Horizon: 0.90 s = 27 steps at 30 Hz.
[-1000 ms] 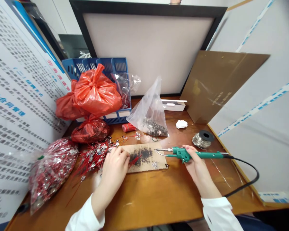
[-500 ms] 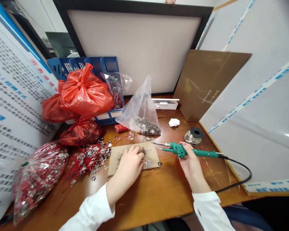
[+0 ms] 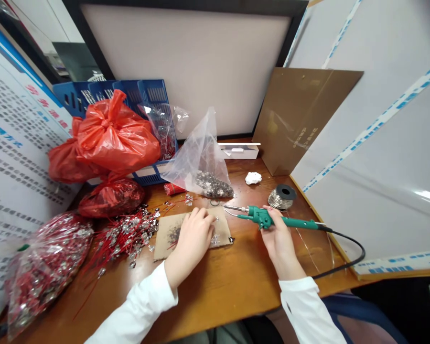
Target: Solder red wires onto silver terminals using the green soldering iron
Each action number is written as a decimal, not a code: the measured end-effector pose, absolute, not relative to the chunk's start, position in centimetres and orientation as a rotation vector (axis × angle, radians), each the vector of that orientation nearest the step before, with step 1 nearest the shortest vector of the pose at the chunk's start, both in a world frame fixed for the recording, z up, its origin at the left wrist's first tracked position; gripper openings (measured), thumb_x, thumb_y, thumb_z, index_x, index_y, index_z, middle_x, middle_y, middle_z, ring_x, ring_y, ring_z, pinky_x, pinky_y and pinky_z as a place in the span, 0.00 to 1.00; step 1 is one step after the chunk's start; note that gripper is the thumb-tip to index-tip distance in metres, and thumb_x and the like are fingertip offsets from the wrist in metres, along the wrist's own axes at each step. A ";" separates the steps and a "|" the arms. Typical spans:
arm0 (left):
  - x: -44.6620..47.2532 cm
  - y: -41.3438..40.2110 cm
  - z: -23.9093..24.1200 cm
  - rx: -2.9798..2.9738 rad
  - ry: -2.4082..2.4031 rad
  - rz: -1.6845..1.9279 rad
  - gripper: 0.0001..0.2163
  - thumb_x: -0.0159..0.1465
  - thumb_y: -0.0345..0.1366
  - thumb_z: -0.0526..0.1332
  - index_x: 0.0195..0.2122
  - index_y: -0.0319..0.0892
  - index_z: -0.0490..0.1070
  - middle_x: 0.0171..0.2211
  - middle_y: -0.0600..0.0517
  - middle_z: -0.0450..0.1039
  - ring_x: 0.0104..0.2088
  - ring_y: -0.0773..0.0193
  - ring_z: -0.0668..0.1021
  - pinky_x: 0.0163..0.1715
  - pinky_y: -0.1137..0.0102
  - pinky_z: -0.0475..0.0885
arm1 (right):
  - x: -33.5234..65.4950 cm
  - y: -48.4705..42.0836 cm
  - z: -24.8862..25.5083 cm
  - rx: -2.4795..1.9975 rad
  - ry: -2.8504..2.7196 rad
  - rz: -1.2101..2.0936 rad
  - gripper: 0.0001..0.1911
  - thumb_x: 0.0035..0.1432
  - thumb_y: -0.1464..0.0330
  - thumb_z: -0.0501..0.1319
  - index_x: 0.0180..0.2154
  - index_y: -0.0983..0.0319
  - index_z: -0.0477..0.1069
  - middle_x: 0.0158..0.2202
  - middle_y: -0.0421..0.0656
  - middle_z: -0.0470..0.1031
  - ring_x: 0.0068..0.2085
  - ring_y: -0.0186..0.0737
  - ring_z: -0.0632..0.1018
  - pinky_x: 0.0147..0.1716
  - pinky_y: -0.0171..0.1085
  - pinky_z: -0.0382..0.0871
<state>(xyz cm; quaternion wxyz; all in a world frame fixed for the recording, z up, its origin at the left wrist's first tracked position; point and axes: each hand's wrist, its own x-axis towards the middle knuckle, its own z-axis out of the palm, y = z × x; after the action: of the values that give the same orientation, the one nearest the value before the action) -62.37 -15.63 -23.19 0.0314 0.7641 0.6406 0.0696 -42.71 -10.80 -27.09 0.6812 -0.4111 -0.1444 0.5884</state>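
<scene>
The right hand (image 3: 278,241) grips a green soldering iron (image 3: 257,217), held just beside a scorched cardboard mat (image 3: 222,234) on the wooden table (image 3: 215,291). The left hand (image 3: 195,234) rests curled on the cardboard, near small metal tags (image 3: 214,240); whether it pinches anything is hidden.

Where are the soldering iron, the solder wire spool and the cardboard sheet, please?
Soldering iron (image 3: 297,222): head view, green handle.
Solder wire spool (image 3: 278,199): head view, wound wire.
Cardboard sheet (image 3: 162,248): head view, left end.
</scene>
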 end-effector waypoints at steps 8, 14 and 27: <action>-61.2 -13.2 -23.7 2.332 1.975 0.213 0.10 0.67 0.31 0.56 0.34 0.41 0.77 0.41 0.45 0.74 0.44 0.51 0.72 0.41 0.59 0.67 | -42.8 -10.7 -27.1 -0.907 -0.288 1.327 0.15 0.36 0.65 0.74 0.29 0.61 0.76 0.28 0.36 0.76 0.29 0.32 0.74 0.24 0.30 0.64; -62.3 -14.3 -23.4 2.290 1.956 0.231 0.10 0.67 0.30 0.56 0.33 0.42 0.77 0.39 0.46 0.74 0.43 0.53 0.71 0.41 0.61 0.67 | -42.8 -10.9 -27.1 -0.898 -0.280 1.339 0.15 0.36 0.65 0.75 0.28 0.61 0.76 0.30 0.36 0.77 0.31 0.32 0.75 0.26 0.30 0.68; -64.4 -15.8 -22.7 2.248 2.011 0.340 0.09 0.66 0.31 0.57 0.33 0.43 0.77 0.39 0.47 0.73 0.44 0.54 0.71 0.44 0.61 0.67 | -42.7 -10.8 -27.2 -0.924 -0.297 1.336 0.14 0.37 0.66 0.75 0.29 0.62 0.76 0.32 0.37 0.78 0.33 0.32 0.76 0.29 0.30 0.70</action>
<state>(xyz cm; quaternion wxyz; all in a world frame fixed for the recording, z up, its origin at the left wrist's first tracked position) -64.44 -15.75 -22.75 0.0533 0.7395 0.6617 0.1118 -42.72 -10.80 -27.21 0.6781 -0.4114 -0.1321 0.5945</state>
